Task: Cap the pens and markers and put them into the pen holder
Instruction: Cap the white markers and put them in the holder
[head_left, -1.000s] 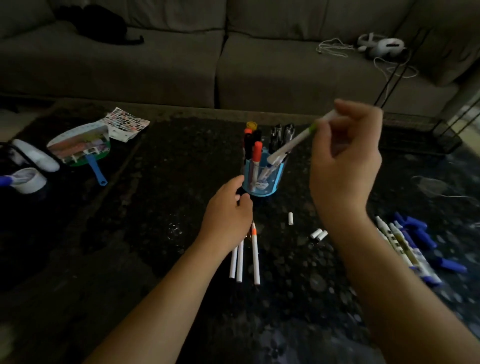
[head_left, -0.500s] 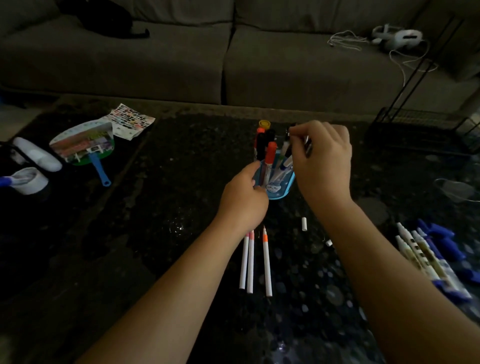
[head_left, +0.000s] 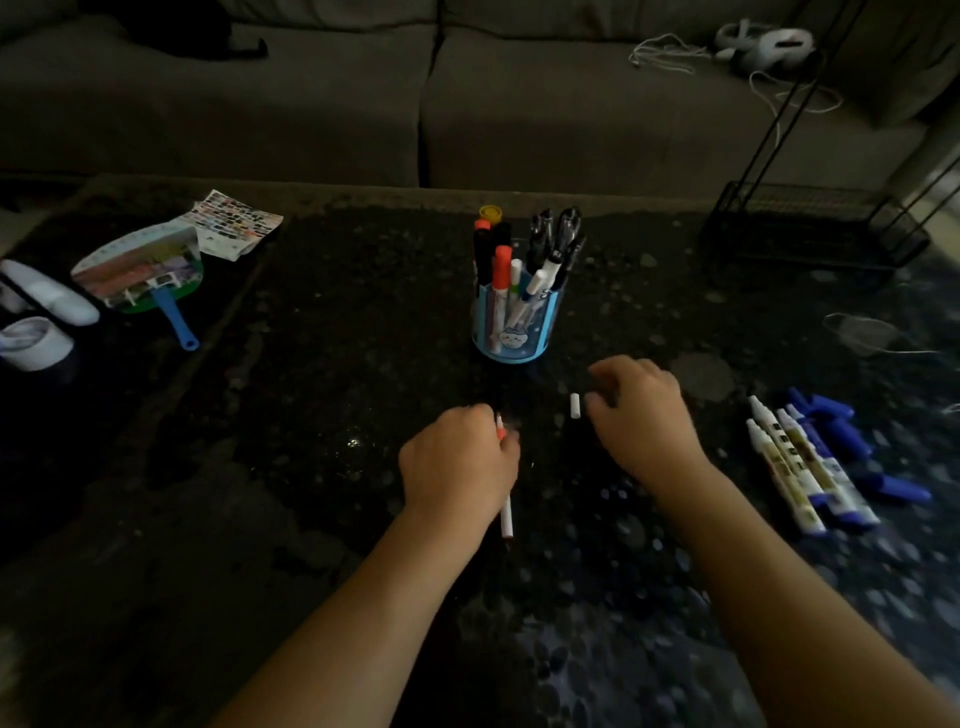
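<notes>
The left hand (head_left: 460, 467) held a white pen (head_left: 506, 515) tight, at 6 o'clock from the pen holder (head_left: 517, 325). The right hand (head_left: 644, 415) was beside a white cap (head_left: 574, 405); I couldn't tell its grip.

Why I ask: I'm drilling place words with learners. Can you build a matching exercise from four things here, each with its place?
Things:
1 pen holder
2 white cap
3 orange-tipped pen
4 hand fan

Places:
A far left of the table
B in the left hand's grip
C mid-table, full of pens
D just left of the right hand

Pairs: 1-C, 2-D, 3-B, 4-A
</notes>
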